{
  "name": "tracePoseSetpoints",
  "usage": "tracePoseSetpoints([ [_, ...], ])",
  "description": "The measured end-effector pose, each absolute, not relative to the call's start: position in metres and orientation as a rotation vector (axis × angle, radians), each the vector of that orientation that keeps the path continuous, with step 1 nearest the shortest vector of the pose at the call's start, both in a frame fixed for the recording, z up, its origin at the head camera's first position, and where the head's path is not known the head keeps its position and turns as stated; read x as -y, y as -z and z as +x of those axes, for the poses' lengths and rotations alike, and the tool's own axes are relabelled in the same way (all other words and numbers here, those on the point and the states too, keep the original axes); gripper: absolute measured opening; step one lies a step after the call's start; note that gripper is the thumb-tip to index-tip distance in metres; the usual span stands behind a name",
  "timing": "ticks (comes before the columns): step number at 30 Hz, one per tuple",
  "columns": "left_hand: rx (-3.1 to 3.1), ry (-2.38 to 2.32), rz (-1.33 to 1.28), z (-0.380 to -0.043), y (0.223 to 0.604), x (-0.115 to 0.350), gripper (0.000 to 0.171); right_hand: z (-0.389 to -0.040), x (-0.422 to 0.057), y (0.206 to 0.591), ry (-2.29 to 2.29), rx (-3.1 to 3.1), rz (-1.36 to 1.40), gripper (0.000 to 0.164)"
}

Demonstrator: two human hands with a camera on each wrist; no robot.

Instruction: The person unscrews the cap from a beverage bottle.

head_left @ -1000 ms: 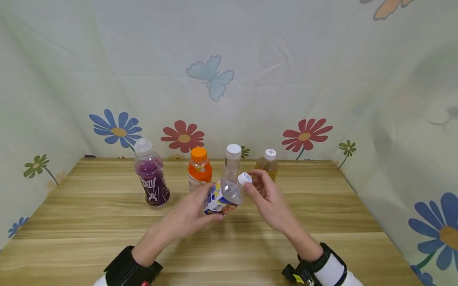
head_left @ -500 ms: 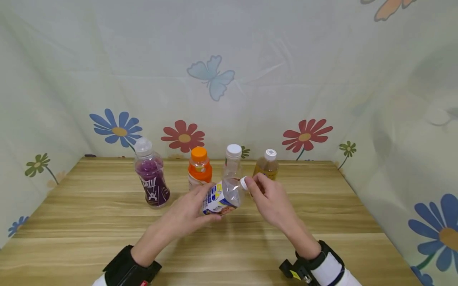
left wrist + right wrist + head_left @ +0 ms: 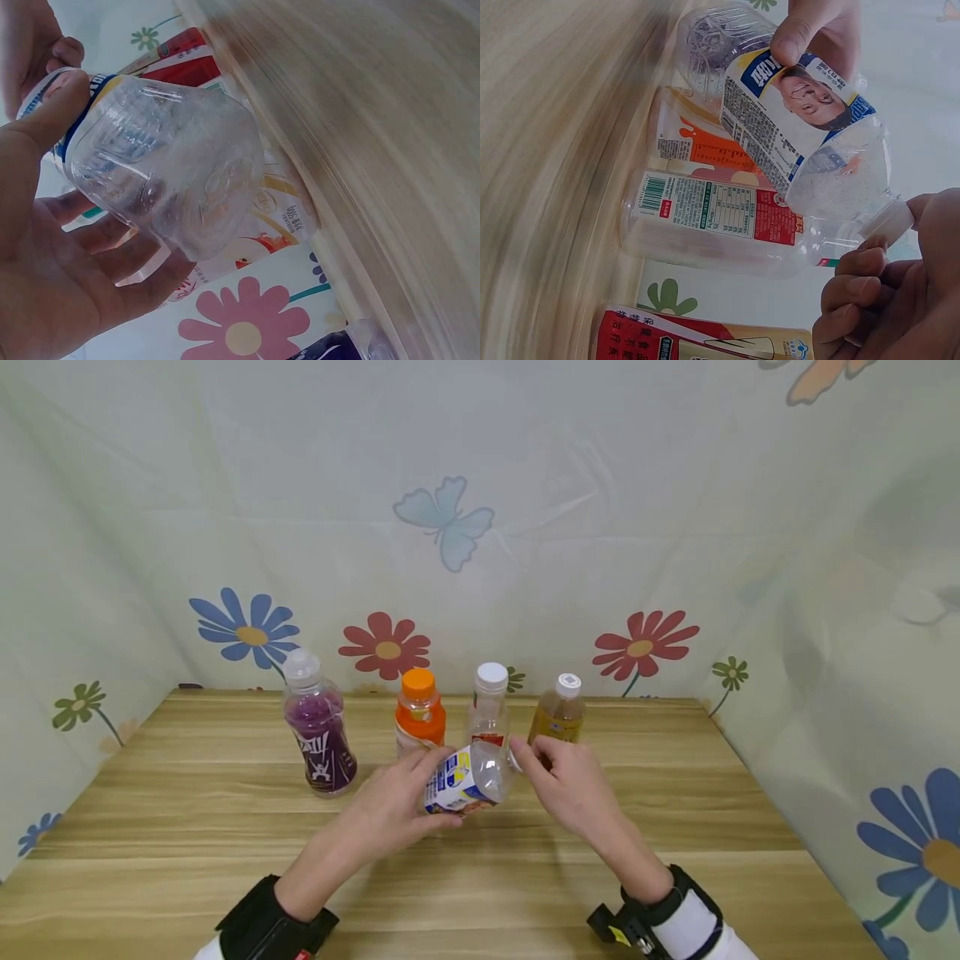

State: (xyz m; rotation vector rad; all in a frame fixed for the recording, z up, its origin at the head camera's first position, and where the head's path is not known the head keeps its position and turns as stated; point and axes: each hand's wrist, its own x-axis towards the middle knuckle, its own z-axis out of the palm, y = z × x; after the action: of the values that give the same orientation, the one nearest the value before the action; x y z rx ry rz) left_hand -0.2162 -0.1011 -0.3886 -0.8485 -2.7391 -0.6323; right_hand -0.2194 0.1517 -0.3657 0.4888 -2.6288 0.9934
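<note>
A clear plastic bottle with a blue, white and yellow label is held tilted above the table, its neck to the right. My left hand grips it round the body, thumb on the near side; the left wrist view shows its clear base. With thumb and fingers my right hand pinches the white cap at the bottle's neck. The head view mostly hides that cap behind the thumb. The bottle looks to have no drink in it.
Behind the hands stand a purple-drink bottle, an orange-capped bottle, a clear white-capped bottle and a yellowish-drink bottle. They are upright on the wooden table. A flower-printed cloth hangs behind.
The held bottle has tipped so its neck sits lower and turns away from the head camera. My right hand has shifted with the cap, keeping its fingers on it.
</note>
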Motion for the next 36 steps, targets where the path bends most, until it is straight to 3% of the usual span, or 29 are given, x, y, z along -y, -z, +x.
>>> tracePoseSetpoints([
  [11,2.699,0.637,-0.819,-0.215,0.387,0.099,0.085,-0.220,-0.152,0.368,-0.952,2.640,0.489,0.057],
  [36,2.696,0.733,-0.838,-0.215,0.391,0.102,0.081,-0.226,-0.147,0.381,-0.960,2.439,0.664,0.044],
])
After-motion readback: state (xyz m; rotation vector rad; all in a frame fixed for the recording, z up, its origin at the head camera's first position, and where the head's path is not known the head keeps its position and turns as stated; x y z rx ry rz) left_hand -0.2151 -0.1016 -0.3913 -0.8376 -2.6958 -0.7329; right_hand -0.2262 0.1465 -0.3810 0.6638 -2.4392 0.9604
